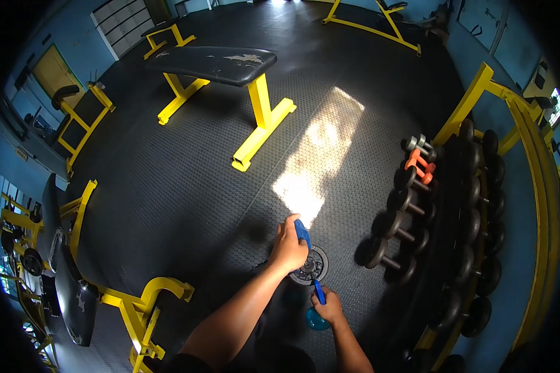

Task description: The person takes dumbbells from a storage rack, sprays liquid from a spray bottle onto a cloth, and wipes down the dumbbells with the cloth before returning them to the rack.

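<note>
My left hand [287,247] is closed on a blue cloth [302,234], which shows past the fingers on the right side. Just below that hand is a round grey weight plate [320,266], partly covered by the hand and wrist. My right hand [330,307] grips a spray bottle [318,319] with a blue trigger head and a teal, see-through body. Its nozzle points up toward the plate's lower edge.
Several black dumbbells [389,262] line the floor at right, with orange dumbbells [420,166] farther back. Beside them stands a loaded dumbbell rack [473,242]. A worn black bench [221,64] with yellow legs stands ahead; another yellow-framed bench [130,311] is at left.
</note>
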`<state>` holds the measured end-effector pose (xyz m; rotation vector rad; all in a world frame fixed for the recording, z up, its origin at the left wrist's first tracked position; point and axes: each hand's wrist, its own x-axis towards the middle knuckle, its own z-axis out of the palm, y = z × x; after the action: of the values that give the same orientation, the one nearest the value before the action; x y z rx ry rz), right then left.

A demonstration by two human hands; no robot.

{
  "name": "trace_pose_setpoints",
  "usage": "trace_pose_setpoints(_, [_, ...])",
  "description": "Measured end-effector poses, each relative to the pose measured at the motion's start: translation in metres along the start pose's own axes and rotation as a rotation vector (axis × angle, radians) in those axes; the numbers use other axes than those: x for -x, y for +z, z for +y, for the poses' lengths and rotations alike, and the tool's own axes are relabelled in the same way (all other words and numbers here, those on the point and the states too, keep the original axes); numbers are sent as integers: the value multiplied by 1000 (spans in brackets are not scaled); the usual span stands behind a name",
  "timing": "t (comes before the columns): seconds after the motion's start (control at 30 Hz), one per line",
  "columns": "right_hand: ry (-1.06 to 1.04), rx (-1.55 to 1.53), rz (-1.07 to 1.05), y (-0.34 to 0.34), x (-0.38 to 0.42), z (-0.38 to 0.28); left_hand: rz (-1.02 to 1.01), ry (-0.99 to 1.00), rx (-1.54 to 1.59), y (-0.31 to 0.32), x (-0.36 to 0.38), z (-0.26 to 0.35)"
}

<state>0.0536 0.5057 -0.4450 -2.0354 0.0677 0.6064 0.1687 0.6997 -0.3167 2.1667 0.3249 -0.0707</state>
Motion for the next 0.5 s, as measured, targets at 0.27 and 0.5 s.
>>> trace_pose_setpoints(0.27, [-246, 86, 429, -2, 3, 50, -105, -49, -87, -9, 1, 12])
trace_pose_setpoints(0.5, [11, -720, 543, -37, -21, 113, -134, -103, -208, -15, 1, 20])
